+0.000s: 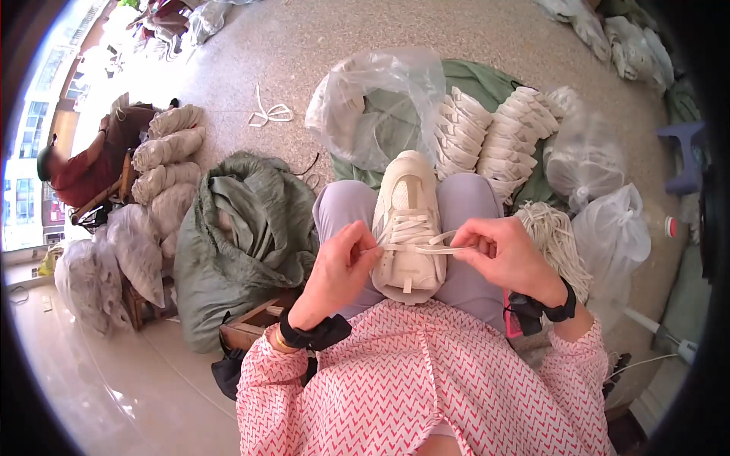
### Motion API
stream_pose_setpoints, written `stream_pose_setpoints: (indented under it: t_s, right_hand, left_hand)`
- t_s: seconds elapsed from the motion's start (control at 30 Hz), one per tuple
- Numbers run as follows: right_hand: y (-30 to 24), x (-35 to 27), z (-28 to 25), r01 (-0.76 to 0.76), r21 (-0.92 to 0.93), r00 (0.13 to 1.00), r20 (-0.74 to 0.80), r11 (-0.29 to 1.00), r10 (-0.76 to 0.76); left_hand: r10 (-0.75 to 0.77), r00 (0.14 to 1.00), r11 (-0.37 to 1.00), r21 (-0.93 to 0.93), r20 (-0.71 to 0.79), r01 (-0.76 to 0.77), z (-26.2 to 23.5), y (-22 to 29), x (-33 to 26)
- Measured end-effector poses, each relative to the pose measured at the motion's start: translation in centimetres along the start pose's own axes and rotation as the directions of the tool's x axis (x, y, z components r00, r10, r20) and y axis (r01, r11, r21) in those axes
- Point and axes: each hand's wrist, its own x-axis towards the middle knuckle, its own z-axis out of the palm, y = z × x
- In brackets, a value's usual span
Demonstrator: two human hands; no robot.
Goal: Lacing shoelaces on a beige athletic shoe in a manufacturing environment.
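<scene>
From my head camera, I'm mid-lacing: the cream sneaker [409, 228] lies toe-away on my lap, my left hand [340, 266] and right hand [506, 254] each pinching an end of the flat white lace [426, 248] drawn taut across its eyelets. Next, I judge, comes threading the following eyelet (fiddly, needing steady aim). Stacked finished sneakers [494, 140], a bundle of loose laces [551, 239] and a green cloth sack [236, 235] crowd round, none blocking my hands.

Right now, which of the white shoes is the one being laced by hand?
The white shoe lying on the person's lap, toe pointing away. Left hand and right hand pull its lace sideways; the other shoes sit stacked on the green cloth beyond the knees.
</scene>
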Motion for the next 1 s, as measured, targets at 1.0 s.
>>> stream_pose_setpoints:
  t_s: [1.0]
  right_hand:
    - [2.5, -0.9, 2.7, -0.01, 0.021, 0.999, -0.05, 1.0, 0.011]
  left_hand:
    - [0.103, 0.976, 0.989, 0.125, -0.19, -0.08, -3.9, -3.1, -3.0]
